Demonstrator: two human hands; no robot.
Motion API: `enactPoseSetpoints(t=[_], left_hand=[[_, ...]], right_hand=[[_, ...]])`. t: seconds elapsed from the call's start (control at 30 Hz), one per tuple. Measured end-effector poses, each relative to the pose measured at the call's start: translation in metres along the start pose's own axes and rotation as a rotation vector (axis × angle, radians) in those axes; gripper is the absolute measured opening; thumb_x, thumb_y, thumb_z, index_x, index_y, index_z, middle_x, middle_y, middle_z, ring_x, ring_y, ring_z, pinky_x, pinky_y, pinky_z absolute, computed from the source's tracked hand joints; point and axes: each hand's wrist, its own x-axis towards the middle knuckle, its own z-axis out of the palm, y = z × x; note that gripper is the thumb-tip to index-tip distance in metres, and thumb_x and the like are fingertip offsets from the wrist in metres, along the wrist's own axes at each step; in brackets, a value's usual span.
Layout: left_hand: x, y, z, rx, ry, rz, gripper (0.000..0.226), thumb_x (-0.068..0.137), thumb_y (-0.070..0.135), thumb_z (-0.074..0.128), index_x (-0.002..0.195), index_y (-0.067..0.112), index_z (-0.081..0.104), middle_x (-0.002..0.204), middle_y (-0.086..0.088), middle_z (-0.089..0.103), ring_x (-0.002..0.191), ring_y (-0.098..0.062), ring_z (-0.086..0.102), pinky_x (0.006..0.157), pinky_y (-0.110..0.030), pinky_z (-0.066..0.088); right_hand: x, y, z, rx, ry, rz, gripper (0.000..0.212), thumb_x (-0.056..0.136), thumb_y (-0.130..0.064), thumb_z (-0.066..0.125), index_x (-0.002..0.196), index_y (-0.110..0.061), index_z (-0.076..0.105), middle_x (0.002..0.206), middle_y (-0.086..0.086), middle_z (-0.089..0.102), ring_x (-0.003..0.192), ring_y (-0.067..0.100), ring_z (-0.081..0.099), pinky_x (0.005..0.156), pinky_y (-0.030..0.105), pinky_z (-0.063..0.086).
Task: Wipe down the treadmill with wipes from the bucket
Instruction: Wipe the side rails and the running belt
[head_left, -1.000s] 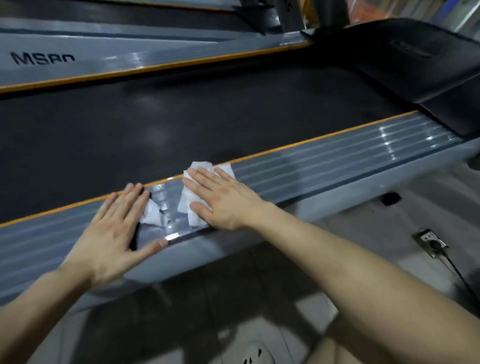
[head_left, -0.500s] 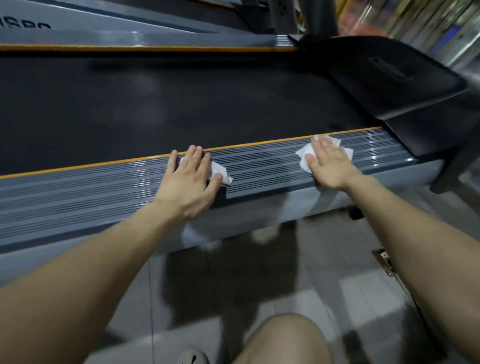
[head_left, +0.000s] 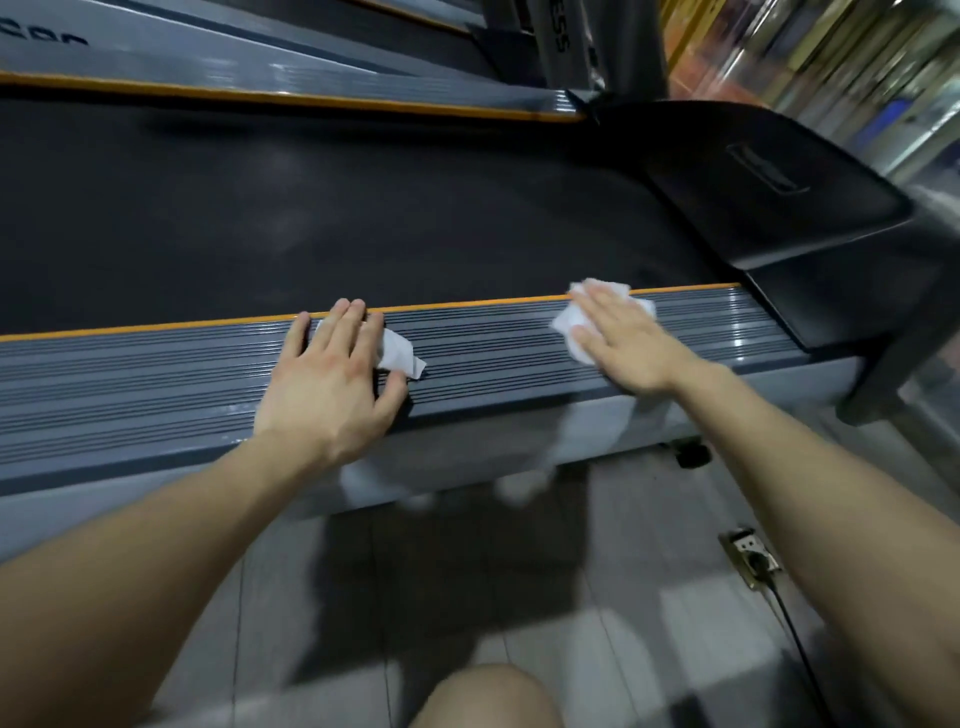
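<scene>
Two white wipes lay on the treadmill's near side rail (head_left: 156, 400), the grey ribbed strip with an orange edge (head_left: 156, 328) along its far side. The left wipe (head_left: 397, 356) sat about halfway along the visible rail, crumpled, with one corner sticking out toward the rail's right end. The left hand (head_left: 332, 384) pressed flat on it, its fingers (head_left: 343, 322) straight and close together, reaching to the orange edge, with the thumb spread out to the side on the ribs. The right wipe (head_left: 569, 323) lay further toward the rail's right end, against the orange edge. The right hand (head_left: 623, 343) pressed flat on it, its fingers (head_left: 605, 306) straight and slightly apart. Neither hand curled round its wipe. The two wipes were well apart on the rail.

Beyond the rail's orange edge ran the black belt (head_left: 311, 208), and beyond that a second grey rail (head_left: 291, 78) with its own orange line. At the near rail's right end stood the black motor cover (head_left: 779, 208). Below the rail's grey side face lay the tiled floor (head_left: 415, 571), with a small dark foot (head_left: 693, 453) under the rail near its right end. On the floor nearer the person, below that end of the rail, sat a floor socket (head_left: 748, 556) with a black cable (head_left: 795, 639) leading from it. A bare knee (head_left: 483, 696) showed at the bottom of the view. The background past the motor cover was blurred.
</scene>
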Motion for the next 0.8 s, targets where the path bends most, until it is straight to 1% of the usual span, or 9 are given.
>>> enactPoseSetpoints(t=[0.1,0.23,0.33,0.4,0.47,0.6,0.67,0.73,0.8], left_hand=[[0.001,0.0,0.001,0.015,-0.007,-0.022,0.086,0.098,0.064,0.012,0.169,0.016,0.024,0.178,-0.006,0.019,0.166,-0.017,0.007,0.134,-0.049,0.006],[0.001,0.004,0.002,0.038,-0.022,-0.029,0.089,0.097,0.063,0.009,0.169,0.014,0.024,0.178,-0.008,0.019,0.166,-0.02,0.007,0.134,-0.05,0.006],[0.002,0.008,-0.001,0.039,-0.07,-0.061,0.091,0.096,0.064,0.007,0.169,0.012,0.022,0.179,-0.009,0.015,0.166,-0.021,0.004,0.134,-0.051,0.003],[0.007,0.023,-0.004,-0.005,-0.089,-0.104,0.092,0.095,0.065,0.005,0.17,0.014,0.018,0.18,-0.008,0.009,0.166,-0.019,-0.002,0.133,-0.053,-0.001],[0.016,0.05,-0.005,-0.062,-0.092,-0.111,0.09,0.097,0.066,0.005,0.17,0.015,0.015,0.18,-0.008,0.004,0.166,-0.019,-0.005,0.132,-0.056,-0.003],[0.045,0.116,0.005,-0.12,-0.085,-0.038,0.092,0.094,0.067,0.004,0.17,0.016,0.018,0.18,-0.009,0.006,0.166,-0.021,-0.004,0.131,-0.059,-0.004],[0.053,0.133,0.011,-0.082,-0.055,-0.026,0.092,0.095,0.066,0.007,0.17,0.015,0.021,0.179,-0.01,0.01,0.166,-0.023,0.0,0.131,-0.06,-0.001],[0.054,0.135,0.016,-0.03,-0.024,-0.036,0.09,0.096,0.066,0.012,0.168,0.014,0.024,0.178,-0.012,0.016,0.166,-0.026,0.005,0.13,-0.062,0.003],[0.052,0.136,0.018,-0.026,-0.026,-0.026,0.09,0.097,0.065,0.012,0.168,0.013,0.024,0.177,-0.014,0.018,0.166,-0.026,0.007,0.131,-0.062,0.004]], right_hand=[[0.008,0.011,-0.002,-0.003,-0.024,0.216,0.077,0.108,-0.06,0.015,0.171,-0.015,0.008,0.179,0.004,0.0,0.164,0.014,-0.007,0.133,0.041,-0.002],[0.018,-0.105,0.01,-0.014,-0.005,-0.1,0.065,0.114,-0.043,0.02,0.17,-0.013,0.007,0.179,0.003,0.0,0.164,0.015,-0.007,0.132,0.042,-0.004],[0.016,-0.151,0.018,0.052,-0.008,-0.254,0.062,0.114,-0.043,0.021,0.171,-0.021,0.006,0.178,-0.003,-0.004,0.163,0.011,-0.009,0.132,0.037,-0.008],[0.011,-0.123,0.018,0.051,-0.012,-0.277,0.065,0.113,-0.049,0.021,0.171,-0.025,0.005,0.178,-0.005,-0.004,0.163,0.009,-0.009,0.133,0.038,-0.007],[0.001,-0.069,0.014,0.04,-0.002,-0.195,0.068,0.112,-0.053,0.023,0.171,-0.024,0.007,0.179,-0.004,-0.001,0.163,0.009,-0.008,0.133,0.041,-0.002],[-0.021,0.061,-0.005,0.012,-0.016,0.164,0.068,0.114,-0.052,0.021,0.171,-0.019,0.006,0.179,-0.002,-0.001,0.163,0.01,-0.008,0.133,0.04,-0.001],[-0.021,0.088,-0.009,0.001,-0.045,0.289,0.068,0.114,-0.051,0.019,0.171,-0.018,0.004,0.179,0.001,-0.003,0.164,0.012,-0.008,0.133,0.042,-0.001],[-0.016,0.071,-0.004,-0.031,-0.047,0.276,0.066,0.115,-0.045,0.017,0.17,-0.013,-0.001,0.179,0.004,-0.007,0.164,0.016,-0.011,0.133,0.044,-0.002],[-0.02,0.027,0.003,-0.038,-0.025,0.073,0.062,0.116,-0.036,0.018,0.169,-0.009,-0.001,0.178,0.005,-0.007,0.164,0.018,-0.011,0.132,0.045,-0.001]])
